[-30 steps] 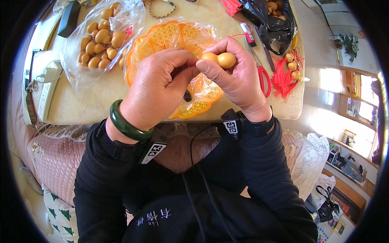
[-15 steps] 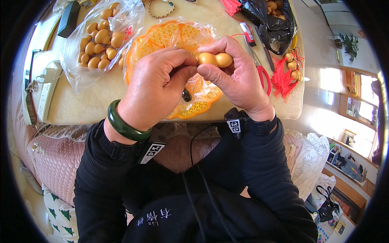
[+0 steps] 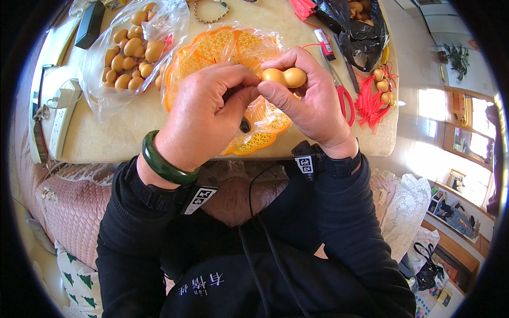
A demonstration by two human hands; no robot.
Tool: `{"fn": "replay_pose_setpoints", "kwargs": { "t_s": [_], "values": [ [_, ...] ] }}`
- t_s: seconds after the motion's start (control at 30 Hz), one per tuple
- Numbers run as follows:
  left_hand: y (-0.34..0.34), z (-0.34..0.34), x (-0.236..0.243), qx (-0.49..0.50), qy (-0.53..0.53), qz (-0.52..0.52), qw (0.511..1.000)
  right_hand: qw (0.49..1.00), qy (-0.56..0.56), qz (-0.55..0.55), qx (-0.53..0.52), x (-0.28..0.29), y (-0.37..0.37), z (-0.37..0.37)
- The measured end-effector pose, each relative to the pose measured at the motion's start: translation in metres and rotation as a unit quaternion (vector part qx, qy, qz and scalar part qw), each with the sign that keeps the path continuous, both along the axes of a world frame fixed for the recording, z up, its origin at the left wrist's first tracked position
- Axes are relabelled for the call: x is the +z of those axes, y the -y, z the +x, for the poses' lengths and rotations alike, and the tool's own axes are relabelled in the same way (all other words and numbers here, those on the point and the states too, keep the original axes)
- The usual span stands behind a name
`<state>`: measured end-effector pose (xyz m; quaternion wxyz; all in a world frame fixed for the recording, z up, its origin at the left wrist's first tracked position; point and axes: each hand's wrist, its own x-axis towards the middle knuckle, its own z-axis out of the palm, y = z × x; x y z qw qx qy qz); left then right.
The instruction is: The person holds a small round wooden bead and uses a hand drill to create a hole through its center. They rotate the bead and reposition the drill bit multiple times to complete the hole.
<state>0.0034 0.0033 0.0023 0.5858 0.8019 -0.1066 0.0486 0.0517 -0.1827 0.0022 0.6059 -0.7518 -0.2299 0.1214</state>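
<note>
Head view, looking down over lap and table edge. Small tan gourd (image 3: 284,77), two-lobed, pinched in right hand (image 3: 313,100) btwn thumb and fingertips, held level above the orange plastic tray (image 3: 212,50). Right grip narrow, closed on the gourd. Left hand (image 3: 207,114) just beside, fingertips meeting the gourd's left end; thumb and forefinger pressed together, a small dark item below them, too hidden to tell what. Green bangle (image 3: 161,164) on left wrist. Black sleeves w/ square tags at both cuffs.

On table: tray wrapped in clear film, directly under both hands. Clear bag of gourds (image 3: 130,45) at upper left, well apart from hands. Bead bracelet (image 3: 209,13) near top edge. Red-handled scissors (image 3: 347,100) just right of right hand, partly behind it. Red tassels (image 3: 371,100) w/ small gourds tied on, further right. Black bag (image 3: 355,32) w/ more gourds at upper right. White power strip (image 3: 58,106) at far left, near table edge.
</note>
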Motion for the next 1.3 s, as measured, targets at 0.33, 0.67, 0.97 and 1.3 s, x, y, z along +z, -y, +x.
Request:
{"fn": "replay_pose_setpoints", "kwargs": {
  "t_s": [0.33,0.67,0.97,1.3],
  "values": [
    [0.0023,-0.0007,0.0006,-0.006,0.002,-0.004,1.000,0.996,-0.076,0.039,0.001,0.0008,0.0022,0.0014],
    [0.0024,-0.0011,-0.0028,-0.001,-0.028,-0.025,0.999,0.997,-0.071,0.029,-0.028,-0.0035,-0.0020,-0.0002],
    [0.0023,-0.0013,-0.0008,0.000,-0.020,-0.001,1.000,0.999,-0.032,-0.010,-0.013,0.0003,-0.0007,0.0008],
    [0.0008,0.0000,0.0007,-0.003,0.007,0.020,1.000,0.999,-0.019,-0.020,0.032,0.0026,0.0037,0.0020]
  ]
}}
